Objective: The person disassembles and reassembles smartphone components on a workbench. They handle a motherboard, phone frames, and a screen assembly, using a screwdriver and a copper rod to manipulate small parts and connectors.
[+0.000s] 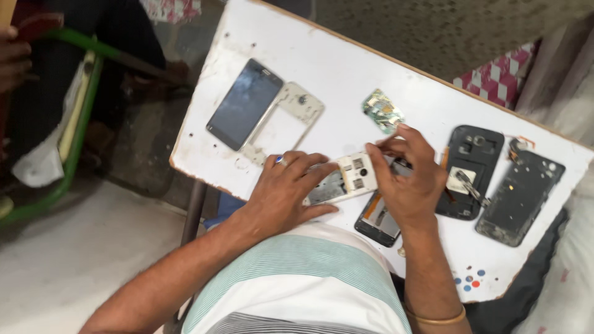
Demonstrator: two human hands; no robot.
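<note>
Two hands meet over one opened phone (346, 179) near the tabletop's (346, 68) near edge. Left hand (281, 195) lies flat with its grip spread, fingers pressing the phone's left end down, apparently to steady it. Right hand (405, 173) has its grip pinched together at the phone's top right corner; what the fingertips pinch is too small to tell.

Count: one intact dark phone (244, 104) and one pale frame (286, 120), touching, toward the far left corner; one small circuit piece (383, 111) mid-tabletop; two dark back shells (473, 170) (521, 193) toward the right edge; one dark screen part (377, 221) under the right wrist.
</note>
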